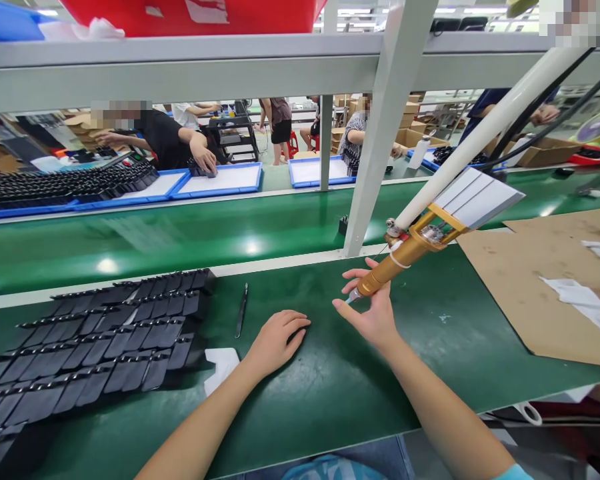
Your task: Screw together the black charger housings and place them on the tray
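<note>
My right hand (pixel 373 307) is wrapped round the gold barrel of a dispensing tool (pixel 397 263) that hangs from a white tube (pixel 485 130), its tip pointing down to the left. My left hand (pixel 276 340) rests palm down on the green bench mat (pixel 340 380), fingers curled loosely, holding nothing I can see. Rows of flat black parts (pixel 90 340) lie overlapped at the left. Black tweezers (pixel 241 310) lie just beyond my left hand. A white cloth (pixel 221 368) sits beside my left wrist.
A cardboard sheet (pixel 530 293) with white wipes (pixel 577 300) covers the right side. A grey frame post (pixel 375 153) stands behind the tool. Beyond it runs a green conveyor belt (pixel 180 237). Other people work at blue-edged trays (pixel 220 181) on the far side.
</note>
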Motion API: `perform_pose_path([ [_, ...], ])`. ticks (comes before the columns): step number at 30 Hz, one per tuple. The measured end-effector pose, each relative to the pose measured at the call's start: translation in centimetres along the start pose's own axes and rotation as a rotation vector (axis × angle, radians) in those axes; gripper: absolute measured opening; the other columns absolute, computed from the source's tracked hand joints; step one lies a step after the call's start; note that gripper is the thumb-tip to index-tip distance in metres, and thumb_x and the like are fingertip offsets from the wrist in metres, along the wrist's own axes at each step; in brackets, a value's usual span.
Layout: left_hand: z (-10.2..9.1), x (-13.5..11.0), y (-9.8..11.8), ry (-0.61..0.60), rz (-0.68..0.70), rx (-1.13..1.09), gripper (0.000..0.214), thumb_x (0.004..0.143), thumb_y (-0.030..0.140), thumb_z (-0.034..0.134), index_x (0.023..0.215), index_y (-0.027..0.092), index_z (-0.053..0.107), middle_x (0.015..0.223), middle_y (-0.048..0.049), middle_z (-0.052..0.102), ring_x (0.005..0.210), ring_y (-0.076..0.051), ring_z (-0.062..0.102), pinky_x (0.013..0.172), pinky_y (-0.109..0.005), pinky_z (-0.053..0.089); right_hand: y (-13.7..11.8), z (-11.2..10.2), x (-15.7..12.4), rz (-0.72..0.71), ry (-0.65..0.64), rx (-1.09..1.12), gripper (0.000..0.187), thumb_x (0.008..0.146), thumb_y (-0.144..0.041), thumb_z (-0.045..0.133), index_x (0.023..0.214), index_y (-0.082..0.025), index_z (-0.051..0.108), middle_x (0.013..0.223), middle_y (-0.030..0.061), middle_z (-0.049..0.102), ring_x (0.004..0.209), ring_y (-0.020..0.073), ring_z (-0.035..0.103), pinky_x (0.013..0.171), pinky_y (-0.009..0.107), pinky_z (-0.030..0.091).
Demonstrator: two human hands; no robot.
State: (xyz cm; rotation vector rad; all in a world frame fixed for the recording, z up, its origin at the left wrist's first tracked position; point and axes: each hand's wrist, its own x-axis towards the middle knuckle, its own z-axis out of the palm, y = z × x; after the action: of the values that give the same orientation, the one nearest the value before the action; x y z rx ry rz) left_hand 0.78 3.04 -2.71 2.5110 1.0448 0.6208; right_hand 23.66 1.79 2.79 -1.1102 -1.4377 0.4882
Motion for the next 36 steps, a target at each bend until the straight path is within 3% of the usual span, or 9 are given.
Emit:
perform_pose_path([
  [5,0.0,0.0,0.1,0.001,0.006,0.003,0.024,0.093,0.020,0.047,0.110,0.023,0.065,0.112,-0.0047,0.069,0.107,-0.020,0.061,0.095,-0.040,0.050,0.9,-0.5,-0.1,0.047,-0.018,0.086,0.057,0.081,-0.028,0.066,0.130,-0.030,0.036,0.093,0.0002,0.063,0.078,0.0165,0.060,0.081,0.039,0.051],
  [13,0.2,-0.1,0.0,-0.004,0.016,0.013,0.024,0.092,0.020,0.049,0.111,0.024,0.064,0.112,-0.0030,0.069,0.107,-0.020,0.060,0.096,-0.040,0.048,2.0,-1.1,0.5,0.118,0.032,0.248,0.043,0.081,-0.024,0.064,0.119,-0.028,0.044,0.088,0.0003,0.064,0.080,0.0177,0.061,0.077,0.037,0.050],
  [21,0.2,-0.1,-0.1,-0.012,0.036,0.013,0.024,0.093,0.020,0.048,0.110,0.022,0.063,0.112,-0.0032,0.069,0.107,-0.020,0.059,0.094,-0.039,0.047,2.3,-1.6,1.1,0.202,0.097,0.470,0.049,0.070,-0.007,0.062,0.113,-0.028,0.051,0.088,-0.0014,0.063,0.077,0.0144,0.062,0.073,0.030,0.047],
  [36,0.1,0.0,0.1,-0.029,0.044,0.030,0.024,0.093,0.021,0.047,0.109,0.021,0.065,0.111,-0.0050,0.068,0.107,-0.021,0.060,0.093,-0.038,0.047,2.3,-1.7,1.4,0.273,0.181,0.480,0.035,0.074,-0.022,0.073,0.103,-0.026,0.054,0.082,-0.0024,0.062,0.074,0.0132,0.059,0.076,0.031,0.047],
])
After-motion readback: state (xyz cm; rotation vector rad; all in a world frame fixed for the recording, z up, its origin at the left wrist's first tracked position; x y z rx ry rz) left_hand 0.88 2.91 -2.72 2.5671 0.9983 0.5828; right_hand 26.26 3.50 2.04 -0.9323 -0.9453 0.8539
